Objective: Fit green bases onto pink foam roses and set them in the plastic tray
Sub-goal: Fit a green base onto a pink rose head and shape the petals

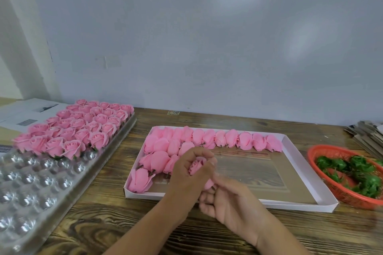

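While the hands work over the near edge of the box, this is how the bench stands:

Left hand: the left hand (187,168) has its fingers curled round one pink foam rose (196,166), with the bloom showing between thumb and fingers.

Right hand: the right hand (224,197) lies just under and beside the left one, fingers loosely bent, fingertips touching the lower end of the rose; it is blurred, so I cannot tell if it pinches a green base.

Step in hand: I judge that a base is being fitted or checked on the held rose, because both hands meet at its stem end.

Plastic tray: the clear plastic tray (31,194) stands at the left; its far cups hold finished roses (74,130), and the near cups are still free.

Supply: bare roses (207,141) lie on their sides in the white cardboard box (290,206), and green bases (352,174) wait in the red basket (317,151) at the right.

Next move: the rose needs to travel left and go upright into a free cup just beside the front row, with a light grip so the petals are not crushed.
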